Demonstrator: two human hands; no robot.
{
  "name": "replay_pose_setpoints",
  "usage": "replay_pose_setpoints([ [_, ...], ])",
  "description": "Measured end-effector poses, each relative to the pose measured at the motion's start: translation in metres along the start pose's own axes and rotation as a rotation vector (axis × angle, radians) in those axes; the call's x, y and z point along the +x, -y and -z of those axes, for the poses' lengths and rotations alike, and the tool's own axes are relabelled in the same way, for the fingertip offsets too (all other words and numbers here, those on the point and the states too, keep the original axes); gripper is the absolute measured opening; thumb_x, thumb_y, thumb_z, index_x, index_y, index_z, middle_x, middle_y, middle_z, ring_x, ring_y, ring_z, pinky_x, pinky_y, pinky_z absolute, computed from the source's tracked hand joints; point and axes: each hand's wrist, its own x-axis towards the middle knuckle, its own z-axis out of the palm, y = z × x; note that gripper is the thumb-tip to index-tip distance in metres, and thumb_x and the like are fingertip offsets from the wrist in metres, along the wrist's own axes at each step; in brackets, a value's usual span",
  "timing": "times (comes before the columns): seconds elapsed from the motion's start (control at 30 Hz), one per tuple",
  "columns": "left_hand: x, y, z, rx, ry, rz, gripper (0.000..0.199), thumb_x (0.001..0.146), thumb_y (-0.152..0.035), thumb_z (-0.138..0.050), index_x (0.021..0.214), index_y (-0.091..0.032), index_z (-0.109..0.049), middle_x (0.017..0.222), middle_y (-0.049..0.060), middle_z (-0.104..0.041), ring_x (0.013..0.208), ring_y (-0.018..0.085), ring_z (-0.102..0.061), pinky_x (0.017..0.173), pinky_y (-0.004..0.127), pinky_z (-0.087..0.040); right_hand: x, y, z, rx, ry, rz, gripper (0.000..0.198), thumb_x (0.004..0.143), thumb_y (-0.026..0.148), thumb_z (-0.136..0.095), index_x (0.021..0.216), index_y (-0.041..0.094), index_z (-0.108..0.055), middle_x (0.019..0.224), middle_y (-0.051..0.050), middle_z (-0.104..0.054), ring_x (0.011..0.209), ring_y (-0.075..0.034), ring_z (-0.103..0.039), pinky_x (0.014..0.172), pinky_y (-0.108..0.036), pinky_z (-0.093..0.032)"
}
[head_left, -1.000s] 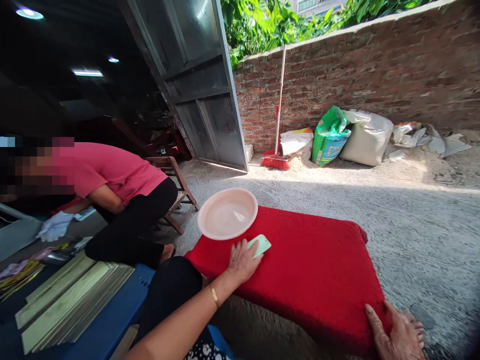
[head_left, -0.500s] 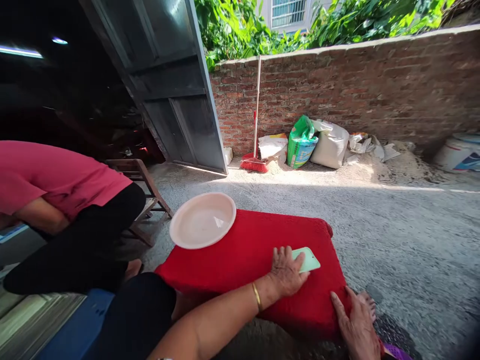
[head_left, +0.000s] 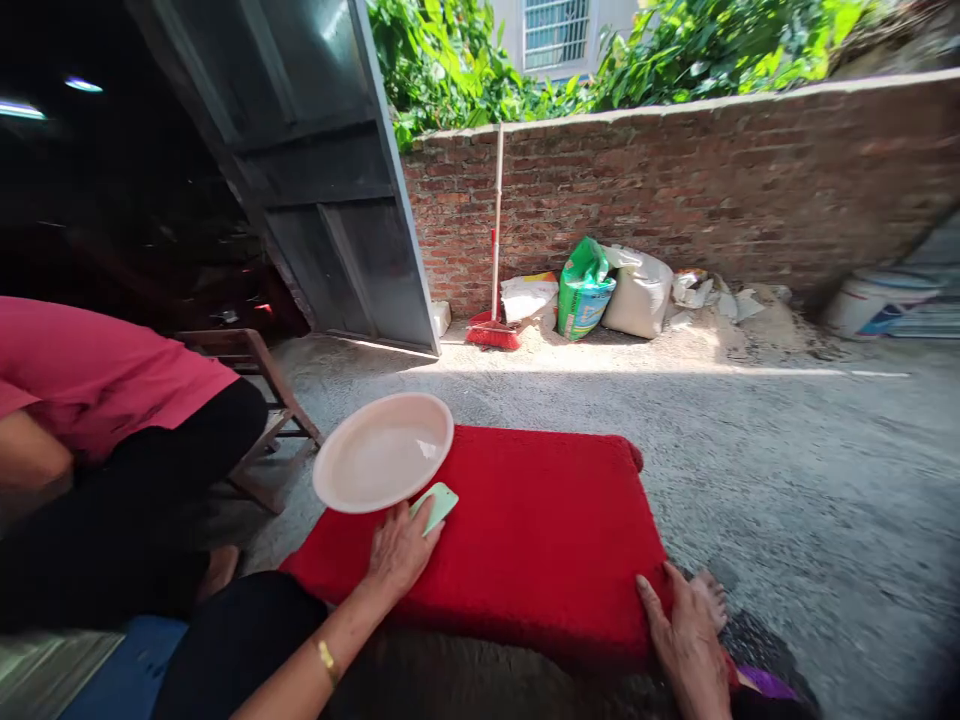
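Red fuzzy cloth (head_left: 540,520) covers a low, flat-topped block in front of me. My left hand (head_left: 405,552) is closed on a flat mint-green tool (head_left: 438,506) with rounded corners and a small hole near one end. The tool lies against the cloth, its underside hidden, so its exact kind is unclear. Just beyond it, a pale pink basin (head_left: 384,452) sits at the far left of the cloth, overhanging the edge. My right hand (head_left: 690,625) rests at the near right corner of the cloth, thumb and fingers apart, holding nothing visible.
A person in a pink shirt (head_left: 112,375) bends forward at the left by a wooden chair (head_left: 259,385). Behind stand a metal door (head_left: 337,200), a broom (head_left: 495,325), a green sack (head_left: 585,290) and a white sack (head_left: 641,290) along a brick wall (head_left: 675,190).
My left hand has slid the mint-green tool leftward across the red cloth, from the right half to beside the basin. My right hand stays at the corner. The view has shifted slightly right.
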Motion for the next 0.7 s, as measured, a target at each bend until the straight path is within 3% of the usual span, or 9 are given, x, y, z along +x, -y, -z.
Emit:
replay_pose_setpoints([
  [0.07, -0.006, 0.004, -0.003, 0.044, -0.001, -0.035, 0.049, 0.1, -0.04, -0.04, 0.145, -0.027, -0.051, 0.112, 0.014, -0.061, 0.1, 0.029, -0.062, 0.082, 0.039, -0.049, -0.008, 0.016, 0.009, 0.021, -0.038, -0.021, 0.079, 0.09, 0.072, -0.029, 0.124, 0.008, -0.059, 0.112, -0.023, -0.064, 0.111, -0.038, -0.059, 0.094, -0.053, -0.048],
  [0.13, 0.0, -0.015, -0.008, 0.033, -0.074, -0.159, 0.048, 0.101, -0.04, -0.037, 0.143, -0.027, -0.054, 0.102, 0.012, -0.06, 0.094, 0.028, -0.061, 0.079, 0.038, -0.048, -0.012, 0.028, 0.013, 0.016, -0.092, -0.001, 0.068, 0.093, 0.066, -0.032, 0.122, 0.012, -0.062, 0.107, -0.021, -0.066, 0.107, -0.036, -0.061, 0.091, -0.052, -0.049],
  [0.23, 0.015, -0.082, -0.01, -0.014, -0.15, -0.355, 0.046, 0.1, -0.041, -0.038, 0.139, -0.028, -0.058, 0.102, 0.011, -0.06, 0.093, 0.028, -0.059, 0.082, 0.039, -0.047, -0.012, 0.031, 0.008, -0.024, -0.121, -0.01, 0.054, 0.096, 0.055, -0.039, 0.125, 0.016, -0.061, 0.108, -0.018, -0.067, 0.103, -0.033, -0.064, 0.089, -0.048, -0.051],
  [0.37, 0.016, -0.184, 0.002, -0.033, -0.134, -0.567, 0.047, 0.099, -0.042, -0.041, 0.141, -0.029, -0.057, 0.108, 0.013, -0.059, 0.1, 0.029, -0.058, 0.087, 0.041, -0.045, -0.016, 0.028, 0.002, -0.046, -0.1, -0.051, 0.048, 0.096, 0.048, -0.046, 0.132, 0.018, -0.058, 0.113, -0.016, -0.066, 0.103, -0.032, -0.064, 0.09, -0.047, -0.052],
  [0.47, 0.022, -0.219, 0.007, -0.04, -0.105, -0.613, 0.048, 0.098, -0.043, -0.044, 0.142, -0.028, -0.056, 0.112, 0.015, -0.059, 0.103, 0.031, -0.058, 0.088, 0.042, -0.044, -0.018, 0.028, 0.0, -0.043, -0.095, -0.054, 0.049, 0.095, 0.047, -0.048, 0.133, 0.018, -0.056, 0.113, -0.016, -0.066, 0.103, -0.032, -0.065, 0.09, -0.048, -0.053],
  [0.57, 0.037, -0.194, 0.0, -0.017, -0.102, -0.536, 0.047, 0.098, -0.042, -0.041, 0.14, -0.027, -0.058, 0.109, 0.015, -0.06, 0.1, 0.03, -0.059, 0.086, 0.042, -0.045, -0.017, 0.028, -0.001, -0.043, -0.1, -0.057, 0.048, 0.094, 0.044, -0.05, 0.133, 0.017, -0.056, 0.113, -0.016, -0.066, 0.102, -0.032, -0.065, 0.09, -0.048, -0.053],
  [0.7, 0.057, -0.1, -0.024, -0.044, -0.124, -0.341, 0.048, 0.097, -0.047, -0.038, 0.133, -0.027, -0.062, 0.098, 0.01, -0.061, 0.088, 0.028, -0.061, 0.081, 0.042, -0.047, -0.016, 0.029, -0.001, -0.051, -0.112, -0.056, 0.045, 0.093, 0.042, -0.052, 0.131, 0.019, -0.057, 0.111, -0.015, -0.066, 0.103, -0.031, -0.065, 0.09, -0.047, -0.053],
])
